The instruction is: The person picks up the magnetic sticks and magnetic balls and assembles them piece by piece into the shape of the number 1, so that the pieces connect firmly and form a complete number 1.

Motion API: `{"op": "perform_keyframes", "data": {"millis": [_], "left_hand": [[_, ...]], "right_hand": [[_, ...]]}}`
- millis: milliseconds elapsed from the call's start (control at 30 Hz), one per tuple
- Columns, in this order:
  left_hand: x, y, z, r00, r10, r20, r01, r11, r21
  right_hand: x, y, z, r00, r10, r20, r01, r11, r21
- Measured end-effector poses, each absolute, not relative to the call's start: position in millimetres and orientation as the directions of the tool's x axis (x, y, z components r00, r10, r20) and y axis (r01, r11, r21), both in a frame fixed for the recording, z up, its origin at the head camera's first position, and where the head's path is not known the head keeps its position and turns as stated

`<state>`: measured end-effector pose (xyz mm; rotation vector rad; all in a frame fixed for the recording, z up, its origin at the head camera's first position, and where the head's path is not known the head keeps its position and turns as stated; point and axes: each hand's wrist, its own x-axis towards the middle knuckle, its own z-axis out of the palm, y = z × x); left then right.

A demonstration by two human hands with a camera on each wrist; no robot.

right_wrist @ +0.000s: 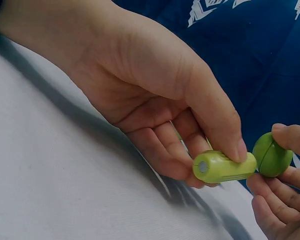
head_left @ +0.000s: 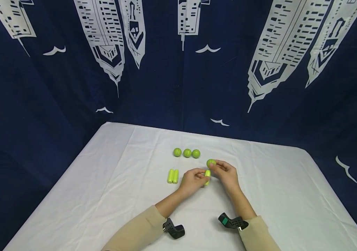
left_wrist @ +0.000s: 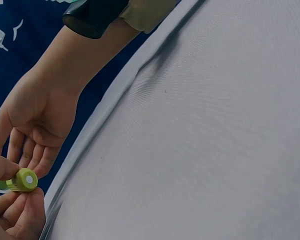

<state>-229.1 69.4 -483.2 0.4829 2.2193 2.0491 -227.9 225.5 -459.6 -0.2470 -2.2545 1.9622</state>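
My left hand (head_left: 192,180) pinches a short yellow-green rod (right_wrist: 226,167) between thumb and fingers; a round silvery disc shows in its near end. Just to the right and a little farther back, my right hand (head_left: 228,175) grips a green ball (right_wrist: 271,155) with a seam round it. In the right wrist view the rod's far end lies right against or very close to the ball; contact cannot be told for sure. The left wrist view shows the rod (left_wrist: 24,180) end-on, mostly covering the ball. Both hands are just above the table.
Two more yellow-green rods (head_left: 173,176) lie side by side left of my left hand. Three green balls (head_left: 187,153) form a row farther back on the white-clothed table (head_left: 128,167). A dark blue printed curtain (head_left: 166,87) hangs behind. Each wrist wears a black camera (head_left: 175,230).
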Motion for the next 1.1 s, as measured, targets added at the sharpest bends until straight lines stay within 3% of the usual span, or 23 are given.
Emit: {"op": "perform_keyframes", "data": {"millis": [300,633,867,1100], "left_hand": [[-228.6,79.3,-483.1,-0.956,0.243,0.166,0.175,0.014,0.984],[-225.4,81.7,-479.6,-0.961,0.242,0.137,0.140,-0.005,0.990],[-208.3,73.3,-450.7,-0.958,0.242,0.155,0.157,-0.012,0.988],[-225.7,78.4,-481.8,-0.964,0.212,0.159,0.161,-0.007,0.987]], "right_hand": [[-228.7,223.2,-463.5,-0.969,0.245,-0.021,0.029,0.028,-0.999],[-225.4,223.9,-464.2,-0.970,0.238,-0.053,0.055,0.001,-0.999],[-224.6,222.6,-465.8,-0.968,0.242,-0.066,0.064,-0.018,-0.998],[-222.9,222.3,-467.9,-0.971,0.223,-0.086,0.082,-0.029,-0.996]]}}
